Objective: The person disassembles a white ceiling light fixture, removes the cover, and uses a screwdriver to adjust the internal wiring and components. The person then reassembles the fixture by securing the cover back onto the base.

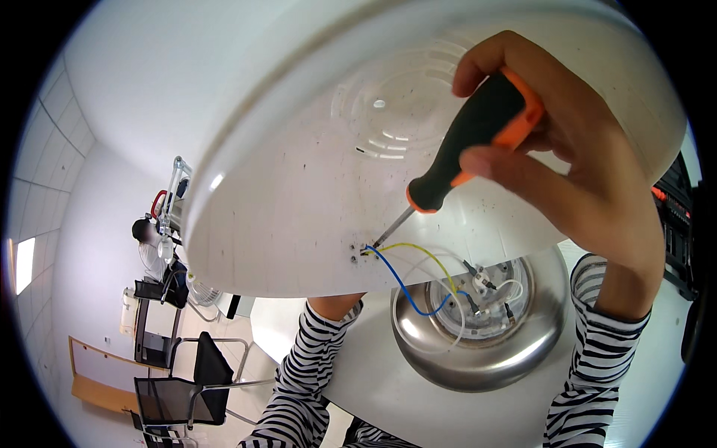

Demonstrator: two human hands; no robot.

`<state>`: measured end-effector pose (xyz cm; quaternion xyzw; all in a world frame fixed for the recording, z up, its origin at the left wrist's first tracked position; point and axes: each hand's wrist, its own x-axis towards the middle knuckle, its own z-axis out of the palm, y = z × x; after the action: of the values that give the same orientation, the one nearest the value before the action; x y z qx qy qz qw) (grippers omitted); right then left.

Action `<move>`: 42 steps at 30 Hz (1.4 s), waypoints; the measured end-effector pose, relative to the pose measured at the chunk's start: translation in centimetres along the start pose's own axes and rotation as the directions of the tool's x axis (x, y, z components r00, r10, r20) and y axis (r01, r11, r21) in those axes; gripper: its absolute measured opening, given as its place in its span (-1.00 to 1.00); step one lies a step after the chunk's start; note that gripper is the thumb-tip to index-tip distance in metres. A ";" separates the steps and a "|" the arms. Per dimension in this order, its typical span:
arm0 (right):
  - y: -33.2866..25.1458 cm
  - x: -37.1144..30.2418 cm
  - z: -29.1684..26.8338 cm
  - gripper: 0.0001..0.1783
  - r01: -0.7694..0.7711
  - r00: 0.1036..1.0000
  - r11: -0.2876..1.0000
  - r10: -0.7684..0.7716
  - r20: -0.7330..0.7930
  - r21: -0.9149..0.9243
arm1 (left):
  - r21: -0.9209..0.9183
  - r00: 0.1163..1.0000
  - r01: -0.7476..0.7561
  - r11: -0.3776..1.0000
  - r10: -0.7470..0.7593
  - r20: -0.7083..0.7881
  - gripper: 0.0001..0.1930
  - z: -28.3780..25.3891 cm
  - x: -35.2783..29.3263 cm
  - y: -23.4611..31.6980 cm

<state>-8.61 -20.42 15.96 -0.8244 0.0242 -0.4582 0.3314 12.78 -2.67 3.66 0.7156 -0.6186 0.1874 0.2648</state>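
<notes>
We see the right hand (581, 163) gripping an orange-trimmed screwdriver (473, 138), its tip near the blue wire (404, 287) at the white shell (276, 194). The shell hides the left hand; we cannot tell its grip.

Bright, fairly even indoor light; glowing panel (25, 266) at far left. Glare streaks on glossy white shell (299, 179) and metal bowl (478, 377). Fisheye curvature bends ceiling tiles (58, 142); corners black.
</notes>
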 end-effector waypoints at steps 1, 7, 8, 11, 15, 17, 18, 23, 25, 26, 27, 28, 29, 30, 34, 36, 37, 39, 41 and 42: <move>0.0 0.0 0.1 -0.68 -0.055 0.998 0.998 0.055 -0.002 -0.025 | 0.027 1.000 -0.018 0.999 0.018 0.007 -0.62 0.0 0.0 -0.1; -0.4 0.3 0.3 -0.70 -0.304 0.952 0.942 0.304 -0.022 -0.145 | 0.038 1.000 -0.029 0.999 0.029 -0.008 -0.59 0.2 -0.1 -0.1; -0.4 0.2 0.4 -0.70 -0.259 0.966 0.952 0.254 -0.047 -0.166 | 0.055 0.999 -0.037 0.998 0.037 -0.008 -0.58 0.2 -0.2 -0.2; 0.6 -0.3 0.7 -0.70 -0.038 0.994 0.988 0.022 -0.106 -0.152 | 0.108 0.995 -0.065 0.992 0.072 -0.064 -0.58 0.7 0.1 -0.2; 0.8 -0.3 0.2 -0.68 -0.052 0.997 0.998 0.049 -0.064 -0.034 | -0.030 0.999 -0.006 1.000 0.005 -0.054 -0.58 0.8 0.3 0.1; 0.1 -0.4 0.1 -0.68 -0.086 0.996 0.995 0.084 -0.030 -0.050 | -0.033 1.000 0.022 0.999 -0.022 -0.018 -0.59 0.8 0.2 0.2; -0.4 -0.3 0.1 -0.68 -0.101 0.995 0.993 0.100 -0.013 -0.058 | -0.062 0.999 0.033 0.998 -0.034 -0.022 -0.59 0.6 0.3 0.3; -1.0 -0.6 2.0 -0.70 0.004 0.982 0.998 0.008 -0.190 0.062 | -0.132 0.996 0.050 0.990 -0.059 -0.065 -0.60 0.1 0.2 0.3; 0.0 -0.3 2.3 -0.69 0.110 0.961 0.993 -0.093 -0.261 0.050 | -0.154 0.996 0.076 0.985 -0.082 -0.032 -0.60 -0.3 0.7 0.6; 0.3 -0.1 2.3 -0.69 0.139 0.951 0.989 -0.118 -0.284 0.053 | -0.165 0.995 0.090 0.982 -0.094 -0.015 -0.60 -0.5 0.9 0.7; 0.4 -0.2 2.5 -0.69 0.169 0.942 0.984 -0.146 -0.304 0.051 | -0.136 0.997 0.074 0.988 -0.077 -0.011 -0.59 -0.4 0.6 0.5; 0.3 -0.4 2.8 -0.69 0.164 0.938 0.983 -0.128 -0.323 0.086 | -0.108 0.998 0.059 0.992 -0.060 -0.006 -0.59 -0.3 0.3 0.3; 0.0 -0.3 2.8 -0.69 0.090 0.948 0.991 -0.056 -0.315 0.094 | -0.079 0.999 0.042 0.996 -0.042 0.000 -0.59 -0.2 0.1 0.2; -0.3 -0.4 3.0 -0.69 0.019 0.952 0.994 0.013 -0.305 0.104 | -0.105 0.998 0.063 0.993 -0.063 -0.001 -0.59 0.0 0.0 0.2; -0.6 -0.8 1.9 -0.72 -0.222 0.947 0.975 0.219 -0.236 0.015 | -0.114 0.998 0.063 0.992 -0.064 -0.005 -0.54 1.5 -0.5 0.6; -0.1 -1.1 1.7 -0.72 -0.189 0.956 0.982 0.178 -0.234 -0.026 | -0.124 0.998 0.056 0.991 -0.056 -0.003 -0.51 1.9 -0.5 0.8; 0.0 -1.1 1.7 -0.72 -0.176 0.959 0.983 0.160 -0.232 -0.049 | -0.156 0.998 0.069 0.985 -0.069 0.002 -0.51 1.6 -0.3 1.0; 0.3 -0.9 1.5 -0.72 -0.112 0.970 0.993 0.099 -0.223 -0.043 | -0.161 0.997 0.076 0.984 -0.074 0.021 -0.51 1.3 -0.2 0.8; 0.4 -0.6 1.2 -0.73 -0.048 0.980 0.999 0.044 -0.196 -0.012 | -0.110 0.997 0.064 0.992 -0.059 0.049 -0.51 0.9 -0.3 0.3; 0.4 -0.5 1.2 -0.73 -0.037 0.985 0.999 0.035 -0.172 -0.007 | -0.131 0.997 0.075 0.988 -0.071 0.035 -0.54 0.8 -0.2 0.3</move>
<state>-7.86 -19.99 14.95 -0.7831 0.0699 -0.5212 0.3319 12.45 -3.01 2.94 0.7215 -0.6068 0.1253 0.3091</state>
